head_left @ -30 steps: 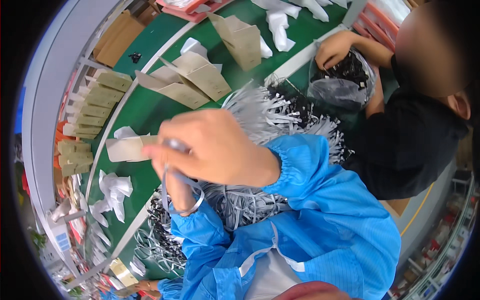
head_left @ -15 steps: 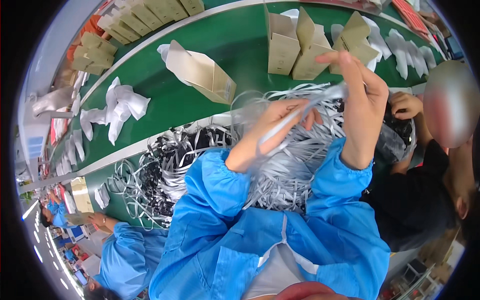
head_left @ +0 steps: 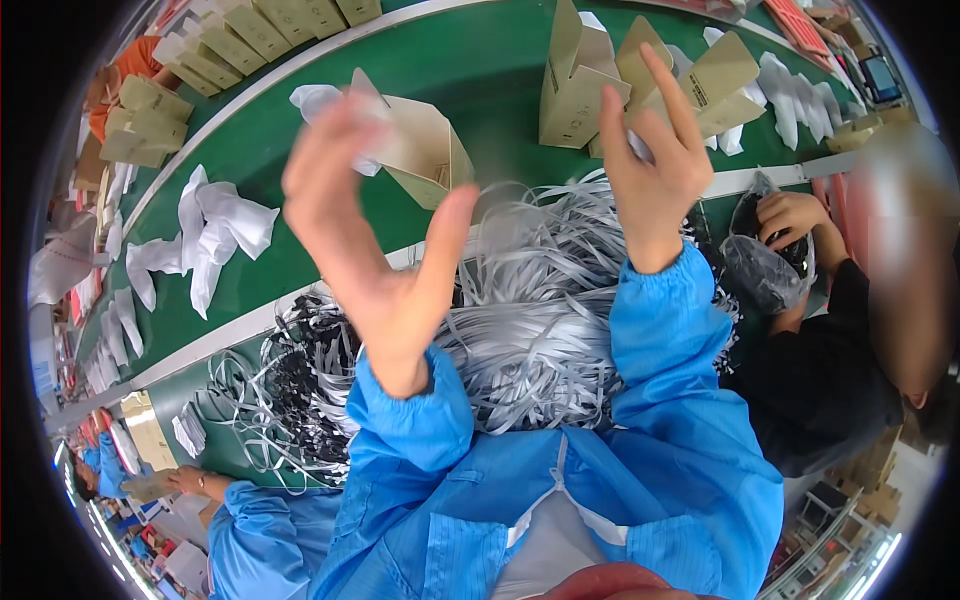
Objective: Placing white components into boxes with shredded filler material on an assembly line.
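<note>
My left hand (head_left: pixel 365 240), thumb and fingers spread wide and partly smeared by motion, is at an open tan carton (head_left: pixel 426 150). The fingertips overlap the carton's raised flap; I cannot tell whether they touch it. A white wrapped piece sticks out behind that carton. My right hand (head_left: pixel 655 170) is raised with index finger and thumb stretched apart, in front of several open tan cartons (head_left: pixel 578 100). Nothing shows in its grip. Below both hands lies a big heap of flat grey straps (head_left: pixel 540 350), with black ends (head_left: pixel 300 350) at its left side.
White wrapped pieces (head_left: pixel 225 225) lie on the green belt (head_left: pixel 290 235) at left; more (head_left: pixel 790 95) lie at far right. Tan cartons line the far edge. At right a co-worker's hand (head_left: pixel 790 215) is in a clear bag (head_left: pixel 765 265) of black items. Another person in blue (head_left: pixel 265 535) works at lower left.
My left hand has let go of the grey strap and moved left and up to the carton. My right hand has shifted left and down. The view has turned a little.
</note>
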`<act>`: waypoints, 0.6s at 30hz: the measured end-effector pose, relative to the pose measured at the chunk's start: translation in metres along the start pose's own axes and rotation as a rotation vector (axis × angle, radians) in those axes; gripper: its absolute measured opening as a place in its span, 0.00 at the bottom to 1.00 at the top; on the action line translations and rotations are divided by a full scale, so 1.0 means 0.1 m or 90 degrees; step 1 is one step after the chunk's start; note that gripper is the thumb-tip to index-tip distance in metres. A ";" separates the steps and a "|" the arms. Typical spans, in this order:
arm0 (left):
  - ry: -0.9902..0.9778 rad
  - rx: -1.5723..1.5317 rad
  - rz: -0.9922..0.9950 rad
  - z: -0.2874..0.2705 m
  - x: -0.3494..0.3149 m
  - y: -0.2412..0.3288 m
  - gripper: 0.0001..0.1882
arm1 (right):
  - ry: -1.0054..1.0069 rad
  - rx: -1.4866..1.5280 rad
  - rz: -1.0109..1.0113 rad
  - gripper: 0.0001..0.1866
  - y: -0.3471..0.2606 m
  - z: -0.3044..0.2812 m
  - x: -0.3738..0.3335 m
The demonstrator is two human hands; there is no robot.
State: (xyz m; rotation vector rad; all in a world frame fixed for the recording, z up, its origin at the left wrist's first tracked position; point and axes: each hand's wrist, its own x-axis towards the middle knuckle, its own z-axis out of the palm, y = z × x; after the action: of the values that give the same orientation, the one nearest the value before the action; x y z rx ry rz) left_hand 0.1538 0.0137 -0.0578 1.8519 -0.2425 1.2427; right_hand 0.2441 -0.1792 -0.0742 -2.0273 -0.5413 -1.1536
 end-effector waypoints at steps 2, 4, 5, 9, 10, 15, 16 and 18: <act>0.000 0.069 -0.030 0.13 -0.13 -0.20 0.37 | -0.065 -0.029 0.022 0.17 0.06 0.02 -0.05; 0.003 0.203 -0.090 0.24 -0.27 -0.37 0.44 | -0.196 -0.090 0.063 0.13 0.17 0.00 -0.08; 0.003 0.203 -0.085 0.28 -0.30 -0.39 0.44 | -0.191 -0.089 0.064 0.13 0.17 -0.09 -0.06; -0.182 0.121 -0.487 0.32 -0.38 -0.38 0.49 | -0.536 -0.037 0.096 0.06 -0.03 -0.54 0.07; -0.193 0.137 -0.460 0.34 -0.37 -0.38 0.49 | -0.555 -0.054 0.079 0.06 -0.07 -0.55 0.09; -0.059 0.128 -0.317 0.43 -0.46 -0.49 0.43 | -0.479 -0.083 0.036 0.07 -0.03 -0.45 0.07; -0.060 0.128 -0.317 0.43 -0.45 -0.50 0.43 | -0.424 -0.081 0.024 0.07 0.03 -0.40 0.08; -0.044 0.127 -0.310 0.40 -0.43 -0.51 0.40 | -0.399 -0.046 0.032 0.07 0.19 -0.34 0.09</act>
State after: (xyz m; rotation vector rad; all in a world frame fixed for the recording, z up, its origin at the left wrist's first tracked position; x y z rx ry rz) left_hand 0.1887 0.0028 -0.1260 1.9685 0.2940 0.8884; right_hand 0.2424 -0.2171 -0.0629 -2.4465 -0.7484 -0.4913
